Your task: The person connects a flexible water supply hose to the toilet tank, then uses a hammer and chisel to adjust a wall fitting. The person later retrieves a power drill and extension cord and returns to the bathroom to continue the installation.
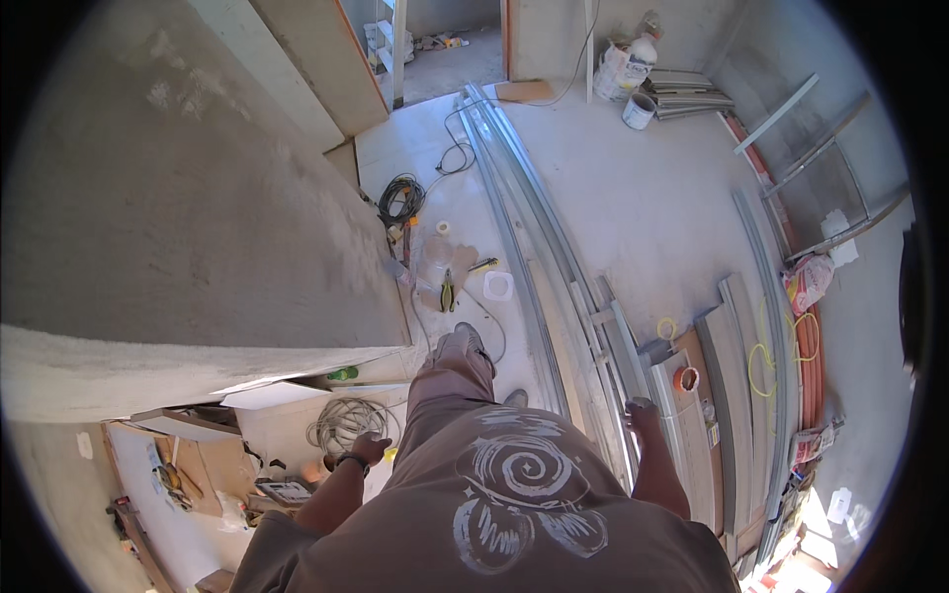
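Observation:
My left hand (371, 450), with a dark band at the wrist, hangs by my left side above a coiled grey cable (348, 423). A small yellow thing (390, 455) shows beside its fingers; whether it is held, I cannot tell. On the other side my right hand (643, 415) hangs with bent fingers over the long metal profiles (534, 212) on the floor. Its grip is too small to make out. In front of my foot lie green-handled pliers (448, 292), a yellow-and-black tool (483, 265) and a white square plate (498, 287).
A plastered wall (198, 198) stands close on my left. Black cable (401, 200) lies coiled by its corner. Panels and profiles (732, 395) with a roll of orange tape (685, 379) lie at right. A bucket (640, 111) stands at the far right, a ladder (393, 49) in the doorway.

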Tool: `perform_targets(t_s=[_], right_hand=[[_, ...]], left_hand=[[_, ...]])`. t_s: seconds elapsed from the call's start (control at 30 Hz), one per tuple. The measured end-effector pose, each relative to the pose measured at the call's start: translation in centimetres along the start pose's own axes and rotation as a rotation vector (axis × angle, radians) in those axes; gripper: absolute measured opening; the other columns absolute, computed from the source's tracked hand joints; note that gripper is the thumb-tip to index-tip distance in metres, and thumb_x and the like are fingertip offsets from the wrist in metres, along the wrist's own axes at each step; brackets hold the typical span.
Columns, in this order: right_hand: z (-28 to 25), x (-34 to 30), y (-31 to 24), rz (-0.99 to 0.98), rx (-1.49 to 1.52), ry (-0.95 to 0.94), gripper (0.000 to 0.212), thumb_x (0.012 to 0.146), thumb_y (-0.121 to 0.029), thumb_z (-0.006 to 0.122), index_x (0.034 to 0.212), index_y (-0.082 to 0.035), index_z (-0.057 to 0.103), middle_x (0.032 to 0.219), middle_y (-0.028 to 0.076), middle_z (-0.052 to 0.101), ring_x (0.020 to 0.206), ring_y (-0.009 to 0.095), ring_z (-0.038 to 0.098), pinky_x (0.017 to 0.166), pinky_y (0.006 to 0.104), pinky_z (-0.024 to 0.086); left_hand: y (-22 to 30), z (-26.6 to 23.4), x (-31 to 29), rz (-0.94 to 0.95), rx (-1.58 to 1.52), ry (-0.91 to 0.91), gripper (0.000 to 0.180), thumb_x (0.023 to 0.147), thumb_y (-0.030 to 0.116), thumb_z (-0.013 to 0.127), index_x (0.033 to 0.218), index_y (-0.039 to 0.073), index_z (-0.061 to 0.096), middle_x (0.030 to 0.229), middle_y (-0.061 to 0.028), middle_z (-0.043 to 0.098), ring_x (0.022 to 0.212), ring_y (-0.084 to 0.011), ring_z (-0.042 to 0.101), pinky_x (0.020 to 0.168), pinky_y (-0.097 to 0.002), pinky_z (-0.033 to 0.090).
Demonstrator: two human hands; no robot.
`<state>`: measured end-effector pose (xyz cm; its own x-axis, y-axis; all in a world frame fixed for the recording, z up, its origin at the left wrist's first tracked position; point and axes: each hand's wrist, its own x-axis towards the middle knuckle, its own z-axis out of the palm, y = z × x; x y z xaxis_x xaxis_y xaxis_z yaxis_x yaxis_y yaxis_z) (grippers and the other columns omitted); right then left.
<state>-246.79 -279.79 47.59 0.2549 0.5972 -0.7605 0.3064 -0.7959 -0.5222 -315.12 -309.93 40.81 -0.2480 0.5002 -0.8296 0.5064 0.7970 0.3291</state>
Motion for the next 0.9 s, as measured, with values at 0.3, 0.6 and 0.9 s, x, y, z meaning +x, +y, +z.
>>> perform_targets(t_s=[0.3,0.6,0.9], right_hand=[[6.0,5.4,-12.3,0.176,-0.300,-0.155,0.042,0.091,-0.019,0.074,0.126,0.001,0.062,0.090,0.013,0.070,0.071,0.022,0.069,0.056,0.0370,0.053],[13.1,13.7,-32.4,0.025,-0.697,-0.272,0.043,0.092,-0.021,0.074,0.127,0.001,0.062,0.096,0.015,0.072,0.076,0.027,0.071,0.060,0.0406,0.056],[27.6,28.7,-61.7,-0.044,-0.653,-0.233,0.037,0.094,-0.022,0.073,0.124,-0.004,0.061,0.096,0.012,0.068,0.082,0.026,0.071,0.067,0.0435,0.057]], left_hand=[[20.0,-15.3,15.0,-0.024,-0.374,0.179,0.066,0.089,0.047,0.072,0.130,-0.005,0.065,0.135,-0.0255,0.065,0.127,-0.0374,0.063,0.108,-0.0410,0.048],[37.0,-32.6,20.6,0.083,-0.720,0.178,0.063,0.094,0.033,0.074,0.139,-0.007,0.056,0.121,-0.0161,0.069,0.101,-0.0225,0.070,0.087,-0.0350,0.056],[38.9,-41.3,31.5,-0.017,-1.044,0.328,0.058,0.096,0.032,0.071,0.140,-0.003,0.056,0.119,-0.0132,0.070,0.104,-0.0226,0.069,0.086,-0.0362,0.054]])
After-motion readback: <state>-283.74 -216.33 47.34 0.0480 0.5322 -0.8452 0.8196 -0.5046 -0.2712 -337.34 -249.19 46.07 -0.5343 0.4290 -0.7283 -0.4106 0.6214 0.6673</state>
